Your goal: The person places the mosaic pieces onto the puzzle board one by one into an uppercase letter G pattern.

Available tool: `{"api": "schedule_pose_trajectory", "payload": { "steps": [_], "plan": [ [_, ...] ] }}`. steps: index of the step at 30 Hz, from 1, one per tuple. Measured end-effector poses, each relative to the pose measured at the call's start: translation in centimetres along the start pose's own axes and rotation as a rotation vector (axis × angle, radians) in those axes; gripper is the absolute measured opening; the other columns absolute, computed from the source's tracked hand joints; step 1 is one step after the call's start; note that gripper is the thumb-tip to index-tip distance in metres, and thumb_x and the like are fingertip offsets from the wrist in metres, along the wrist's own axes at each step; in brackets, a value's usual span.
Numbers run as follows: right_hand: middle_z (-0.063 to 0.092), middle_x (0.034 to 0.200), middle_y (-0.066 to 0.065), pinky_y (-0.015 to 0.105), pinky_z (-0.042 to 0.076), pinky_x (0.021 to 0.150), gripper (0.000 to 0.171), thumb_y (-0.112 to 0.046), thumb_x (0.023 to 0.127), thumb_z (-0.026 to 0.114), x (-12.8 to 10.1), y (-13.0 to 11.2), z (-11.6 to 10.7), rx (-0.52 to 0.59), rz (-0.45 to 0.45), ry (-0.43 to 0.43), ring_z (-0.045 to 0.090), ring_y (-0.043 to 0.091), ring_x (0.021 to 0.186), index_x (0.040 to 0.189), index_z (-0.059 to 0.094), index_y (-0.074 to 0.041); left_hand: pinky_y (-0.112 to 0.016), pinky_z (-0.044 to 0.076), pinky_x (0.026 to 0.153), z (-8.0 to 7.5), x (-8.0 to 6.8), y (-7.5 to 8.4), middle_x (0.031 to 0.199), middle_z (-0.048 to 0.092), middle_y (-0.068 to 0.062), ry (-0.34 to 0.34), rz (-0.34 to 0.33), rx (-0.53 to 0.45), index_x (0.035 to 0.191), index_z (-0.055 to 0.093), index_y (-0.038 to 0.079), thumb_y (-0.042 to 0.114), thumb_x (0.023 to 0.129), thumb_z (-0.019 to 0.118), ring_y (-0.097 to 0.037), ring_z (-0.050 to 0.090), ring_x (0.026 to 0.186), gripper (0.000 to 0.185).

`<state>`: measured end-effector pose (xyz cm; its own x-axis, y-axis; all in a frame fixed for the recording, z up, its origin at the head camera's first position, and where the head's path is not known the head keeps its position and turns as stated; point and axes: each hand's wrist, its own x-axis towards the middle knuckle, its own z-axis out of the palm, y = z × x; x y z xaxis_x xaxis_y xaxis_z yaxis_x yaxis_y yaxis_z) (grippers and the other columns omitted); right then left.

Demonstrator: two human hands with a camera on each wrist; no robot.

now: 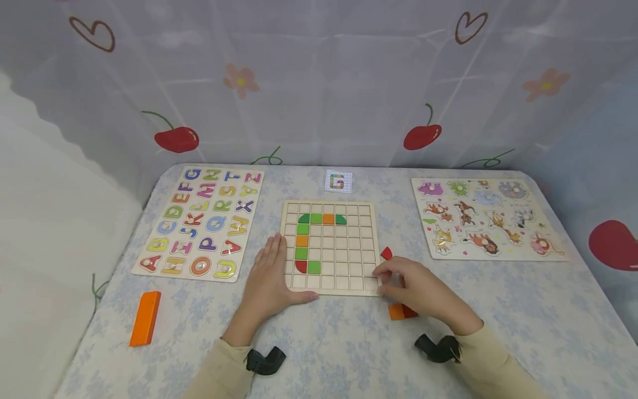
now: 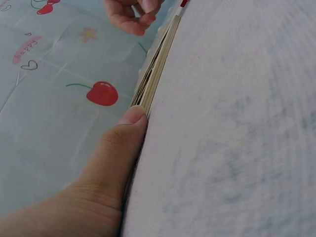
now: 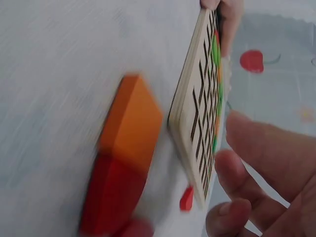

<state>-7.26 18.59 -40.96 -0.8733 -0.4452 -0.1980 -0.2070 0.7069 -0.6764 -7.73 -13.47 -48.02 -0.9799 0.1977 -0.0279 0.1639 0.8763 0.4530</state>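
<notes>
A wooden grid board [image 1: 349, 249] lies mid-table, bearing a C-shaped run of green, orange and red pieces. My left hand [image 1: 269, 277] rests along its left side with straight fingers, and the thumb [image 2: 133, 116] touches the near edge. Over the near right corner hovers my right hand [image 1: 416, 285]; its bent fingers and thumb [image 3: 266, 143] stand apart with nothing between them. A small red piece [image 1: 386, 253] lies by the board's right edge. Below the right hand sit an orange block [image 3: 131, 118] and a dark red block [image 3: 113, 192], end to end.
A pattern card [image 1: 338, 181] showing a G lies behind the board. To the left are an alphabet puzzle [image 1: 199, 221] and a long orange block [image 1: 145, 318]. At right lies an animal puzzle [image 1: 485, 219]. A patterned curtain [image 1: 319, 83] hangs behind the table.
</notes>
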Motion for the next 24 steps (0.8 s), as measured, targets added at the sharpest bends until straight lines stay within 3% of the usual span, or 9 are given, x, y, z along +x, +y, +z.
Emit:
{"api": "schedule_pose_trajectory", "payload": {
  "steps": [9, 16, 24],
  "plan": [
    [0.058, 0.088, -0.007, 0.020, 0.045, 0.065, 0.025, -0.029, 0.083, 0.081, -3.2, 1.9, -0.3, -0.043, 0.016, -0.078, 0.051, 0.007, 0.077, 0.104, 0.070, -0.023, -0.047, 0.010, 0.127, 0.1, 0.0, -0.3, 0.169, 0.003, -0.010, 0.009, 0.002, 0.005, 0.159, 0.006, 0.004, 0.089, 0.058, 0.067, -0.026, 0.003, 0.157, 0.145],
    [0.056, 0.092, -0.011, 0.020, 0.045, 0.066, 0.025, -0.019, 0.081, 0.082, -3.7, 2.5, 0.4, -0.088, -0.012, -0.069, 0.049, 0.005, 0.079, 0.101, 0.068, -0.025, -0.048, 0.011, 0.127, 0.1, 0.0, -0.2, 0.169, 0.004, -0.010, 0.007, -0.002, 0.000, 0.159, 0.007, 0.004, 0.088, 0.058, 0.068, -0.027, 0.003, 0.157, 0.145],
    [0.056, 0.076, -0.007, 0.022, 0.044, 0.059, 0.019, -0.015, 0.087, 0.076, -3.5, 2.9, 0.3, 0.037, 0.033, -0.064, 0.049, 0.006, 0.066, 0.093, 0.060, -0.023, -0.047, 0.009, 0.127, 0.0, 0.0, 0.0, 0.169, 0.002, -0.009, -0.006, -0.006, -0.010, 0.160, 0.005, 0.005, 0.086, 0.058, 0.070, -0.026, 0.002, 0.157, 0.145]
  ]
}}
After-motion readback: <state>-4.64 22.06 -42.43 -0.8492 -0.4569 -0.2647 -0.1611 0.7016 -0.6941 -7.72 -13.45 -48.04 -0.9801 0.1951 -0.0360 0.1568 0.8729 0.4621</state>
